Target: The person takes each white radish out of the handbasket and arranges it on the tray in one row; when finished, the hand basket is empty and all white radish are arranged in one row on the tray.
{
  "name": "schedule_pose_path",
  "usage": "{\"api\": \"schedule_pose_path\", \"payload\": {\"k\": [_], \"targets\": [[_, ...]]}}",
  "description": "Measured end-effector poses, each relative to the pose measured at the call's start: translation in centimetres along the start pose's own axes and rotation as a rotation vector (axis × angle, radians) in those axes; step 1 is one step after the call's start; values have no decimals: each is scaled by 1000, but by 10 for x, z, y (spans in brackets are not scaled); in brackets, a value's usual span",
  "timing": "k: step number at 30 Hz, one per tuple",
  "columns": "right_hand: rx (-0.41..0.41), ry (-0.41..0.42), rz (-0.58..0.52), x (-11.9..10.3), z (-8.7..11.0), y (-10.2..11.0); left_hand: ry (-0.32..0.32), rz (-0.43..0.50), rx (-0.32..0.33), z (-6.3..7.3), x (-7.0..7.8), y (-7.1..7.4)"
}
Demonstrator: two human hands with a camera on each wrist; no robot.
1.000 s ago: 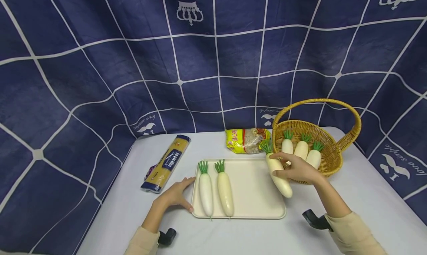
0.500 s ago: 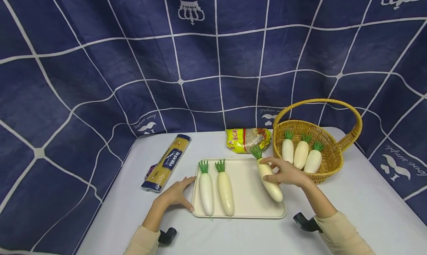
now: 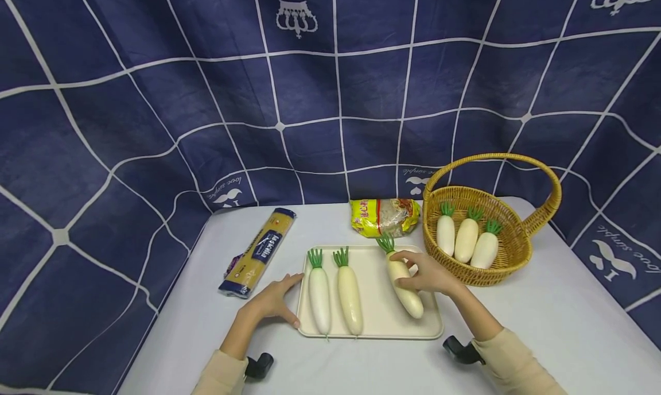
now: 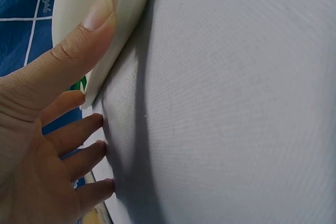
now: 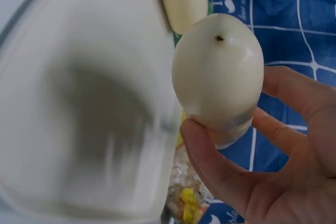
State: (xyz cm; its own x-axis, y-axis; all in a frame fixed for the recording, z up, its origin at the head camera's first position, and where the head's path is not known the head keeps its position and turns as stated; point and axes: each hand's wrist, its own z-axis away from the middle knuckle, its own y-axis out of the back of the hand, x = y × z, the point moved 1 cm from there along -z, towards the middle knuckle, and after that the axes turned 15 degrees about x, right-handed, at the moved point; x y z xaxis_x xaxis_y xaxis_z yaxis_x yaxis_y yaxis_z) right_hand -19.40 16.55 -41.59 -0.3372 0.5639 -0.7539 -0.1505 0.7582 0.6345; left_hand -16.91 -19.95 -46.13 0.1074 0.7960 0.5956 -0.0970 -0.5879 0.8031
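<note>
My right hand [image 3: 426, 273] grips a white radish [image 3: 404, 289] with green leaf stubs, its thumb and fingers on either side of the body. The radish hangs tilted over the right part of a cream tray [image 3: 374, 320]; in the right wrist view the tail end of the radish [image 5: 218, 72] faces the camera. Two more radishes, a whiter one [image 3: 319, 300] and a yellower one [image 3: 349, 300], lie side by side on the tray's left part. At the tray's left edge my left hand [image 3: 271, 300] has its fingers spread, and its thumb [image 4: 79, 45] rests on the rim.
A wicker basket [image 3: 508, 257] with a tall handle stands at the right, holding three radishes [image 3: 466, 240]. Behind the tray lies a yellow-labelled clear food bag [image 3: 384, 217]. A spaghetti pack [image 3: 258, 251] lies at the left. A blue checked curtain [image 3: 310, 96] hangs at the back.
My right hand has carried the radish leftward from beside the basket to over the tray. My left hand has stayed at the tray's left edge.
</note>
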Motion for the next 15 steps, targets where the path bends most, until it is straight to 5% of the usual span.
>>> {"api": "schedule_pose_path", "payload": {"k": [15], "targets": [[22, 20, -9, -2, -3, -36, 2, 16, 6, -2, -4, -2]]}}
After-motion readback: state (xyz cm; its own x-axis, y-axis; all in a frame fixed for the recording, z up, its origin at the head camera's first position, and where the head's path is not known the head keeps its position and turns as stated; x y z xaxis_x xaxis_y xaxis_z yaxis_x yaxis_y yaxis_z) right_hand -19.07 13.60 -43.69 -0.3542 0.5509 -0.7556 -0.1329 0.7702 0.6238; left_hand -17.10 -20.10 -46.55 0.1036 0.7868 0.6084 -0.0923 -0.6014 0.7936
